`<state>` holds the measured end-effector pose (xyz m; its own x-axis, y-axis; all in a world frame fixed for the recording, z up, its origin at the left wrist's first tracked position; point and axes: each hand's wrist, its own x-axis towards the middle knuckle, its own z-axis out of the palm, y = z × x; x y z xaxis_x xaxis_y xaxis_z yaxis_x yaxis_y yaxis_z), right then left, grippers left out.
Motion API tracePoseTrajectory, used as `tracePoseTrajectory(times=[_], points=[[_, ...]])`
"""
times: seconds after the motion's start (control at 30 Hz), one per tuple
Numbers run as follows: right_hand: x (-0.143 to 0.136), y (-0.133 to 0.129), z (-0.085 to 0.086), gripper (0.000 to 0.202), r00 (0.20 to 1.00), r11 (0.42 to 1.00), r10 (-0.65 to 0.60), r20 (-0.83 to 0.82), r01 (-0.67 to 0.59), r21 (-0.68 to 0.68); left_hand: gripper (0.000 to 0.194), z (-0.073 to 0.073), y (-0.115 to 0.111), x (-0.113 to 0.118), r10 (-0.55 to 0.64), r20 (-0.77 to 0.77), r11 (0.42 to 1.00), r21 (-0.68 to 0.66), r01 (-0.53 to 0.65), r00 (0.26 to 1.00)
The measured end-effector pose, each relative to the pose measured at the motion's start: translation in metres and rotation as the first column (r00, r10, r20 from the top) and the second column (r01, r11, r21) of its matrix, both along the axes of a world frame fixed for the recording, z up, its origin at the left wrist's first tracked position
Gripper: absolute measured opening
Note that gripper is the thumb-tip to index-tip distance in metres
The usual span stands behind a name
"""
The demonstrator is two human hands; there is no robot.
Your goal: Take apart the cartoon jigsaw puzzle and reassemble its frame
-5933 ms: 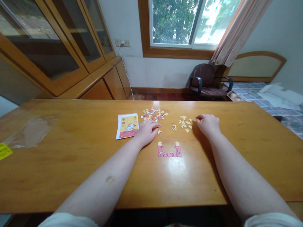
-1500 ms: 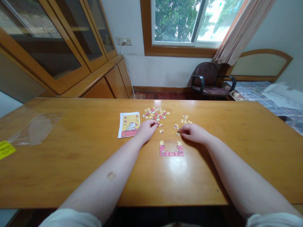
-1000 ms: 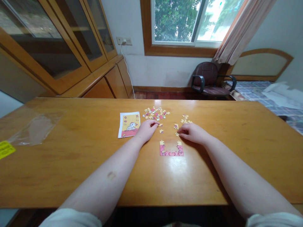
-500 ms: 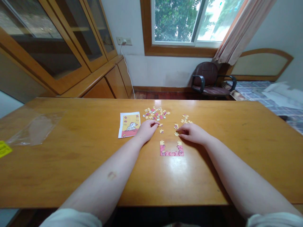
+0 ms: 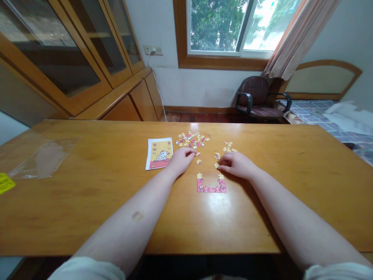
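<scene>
My left hand (image 5: 183,158) rests on the table with its fingers curled together, the fingertips at the edge of a small yellow puzzle piece (image 5: 198,154). Another loose puzzle piece (image 5: 199,162) lies just below that one. Across from it, my right hand (image 5: 236,165) has thumb and fingers closed on a yellow puzzle piece (image 5: 216,165), partly hidden by the fingertips. Above this piece lies one more puzzle piece (image 5: 217,155), apart from the fingers. Nearer to me is a joined U-shaped puzzle border (image 5: 211,189), pink along the bottom with yellow upper ends.
A heap of loose pieces (image 5: 190,140) lies beyond my left hand, and a smaller yellow group (image 5: 229,147) beyond my right. The picture sheet (image 5: 159,154) is beside my left wrist. A clear plastic bag (image 5: 46,159) lies far left on the wooden table (image 5: 180,221).
My right hand has shifted slightly left, and the piece at its fingertips has moved a little left with it. My left hand stays in place.
</scene>
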<state>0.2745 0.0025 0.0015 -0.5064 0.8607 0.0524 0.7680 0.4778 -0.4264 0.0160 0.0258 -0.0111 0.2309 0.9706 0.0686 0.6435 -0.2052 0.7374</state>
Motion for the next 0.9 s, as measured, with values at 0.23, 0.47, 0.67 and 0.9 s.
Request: tracePoseTrajectory(times=[0.23,0.47,0.67,0.9], points=[[-0.005,0.000,-0.004,0.015,0.998,0.998,0.031,0.047,-0.033,0.044,0.019,-0.006,0.000,-0.001,-0.125,-0.090,0.989,0.061,0.131,0.988],[-0.012,-0.003,-0.005,0.016,0.995,0.996,0.042,0.092,-0.049,0.073,0.020,-0.010,0.004,-0.002,-0.138,-0.177,0.986,0.071,0.153,0.974],[-0.022,-0.004,-0.005,0.017,0.991,0.990,0.083,0.107,-0.094,0.107,0.020,-0.010,0.004,-0.001,-0.142,-0.205,0.985,0.066,0.159,0.968],[-0.037,-0.007,-0.004,0.023,0.973,0.976,0.142,0.182,-0.169,0.141,0.020,-0.008,0.004,0.002,-0.131,-0.204,0.987,0.065,0.147,0.970]])
